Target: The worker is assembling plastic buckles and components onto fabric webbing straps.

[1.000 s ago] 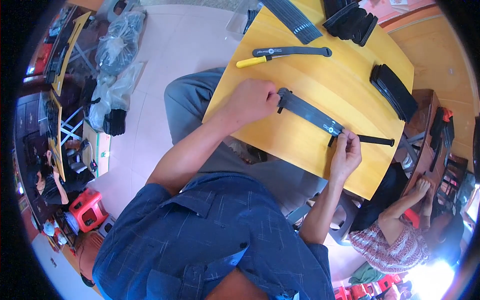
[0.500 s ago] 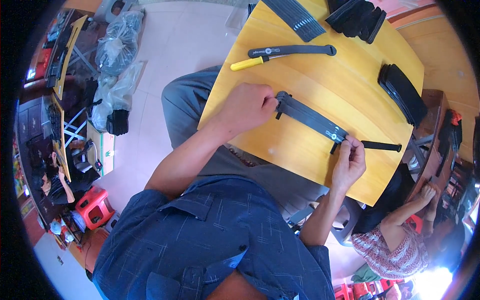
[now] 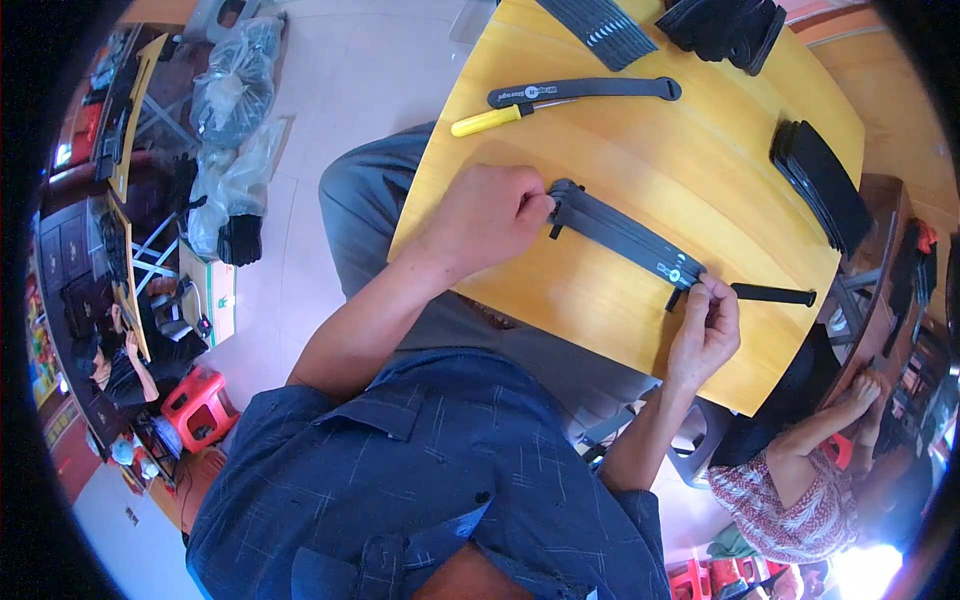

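A narrow stack of dark grey straps lies slantwise across the yellow table, with pale print near its right end. My left hand is closed at the stack's left end, its fingertips pressed together there. My right hand pinches the right end between thumb and fingers. Short black tabs stick out below the stack at both ends. A thin black strip lies to the right of my right hand. Beyond my hands, a single dark strap rests beside a tool with a yellow handle and a thin metal shaft.
On the wooden table are a fanned strap bundle, a black pile at the far edge and another black stack at right. Plastic bags stand on the floor at left. A co-worker in a patterned top sits at right.
The view has shifted slightly, so the table's things sit a little differently in the picture. Both hands keep their hold at the two ends of the strap stack.
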`<state>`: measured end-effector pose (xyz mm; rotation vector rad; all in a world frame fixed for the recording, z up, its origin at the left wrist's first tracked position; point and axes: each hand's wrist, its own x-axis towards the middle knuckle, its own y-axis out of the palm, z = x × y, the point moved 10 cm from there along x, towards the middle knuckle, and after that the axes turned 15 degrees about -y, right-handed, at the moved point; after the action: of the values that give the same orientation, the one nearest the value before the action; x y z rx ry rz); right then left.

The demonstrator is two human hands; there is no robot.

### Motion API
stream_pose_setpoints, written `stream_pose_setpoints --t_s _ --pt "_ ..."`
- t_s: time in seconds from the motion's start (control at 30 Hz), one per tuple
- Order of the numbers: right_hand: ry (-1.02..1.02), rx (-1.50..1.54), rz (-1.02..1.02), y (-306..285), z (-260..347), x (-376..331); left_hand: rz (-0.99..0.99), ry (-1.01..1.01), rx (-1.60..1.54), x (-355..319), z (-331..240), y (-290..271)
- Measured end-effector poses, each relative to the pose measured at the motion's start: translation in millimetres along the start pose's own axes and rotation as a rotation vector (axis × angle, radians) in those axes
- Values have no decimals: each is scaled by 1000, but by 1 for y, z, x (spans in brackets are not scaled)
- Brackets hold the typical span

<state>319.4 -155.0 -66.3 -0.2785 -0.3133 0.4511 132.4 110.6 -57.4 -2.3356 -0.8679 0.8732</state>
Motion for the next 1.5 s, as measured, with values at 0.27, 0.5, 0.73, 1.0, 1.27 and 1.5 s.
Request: stream_pose_setpoints --t_s 0.27,0.5,0.73,1.0,1.27,1.5 --pt "14 32 13 3 0 0 14 49 11 0 -1 1" --pt "-34 -1 -1 2 1 4 13 91 71 2 -2 3" --pt "-66 -26 12 2 2 5 -25 98 97 3 -1 4" --pt "-59 -7 9 4 -5 6 -44 93 117 5 -2 5" --pt "-77 -27 0 0 -6 6 -93 117 94 5 -4 6" --pt "-97 -78 7 2 2 7 -60 63 59 5 3 7"
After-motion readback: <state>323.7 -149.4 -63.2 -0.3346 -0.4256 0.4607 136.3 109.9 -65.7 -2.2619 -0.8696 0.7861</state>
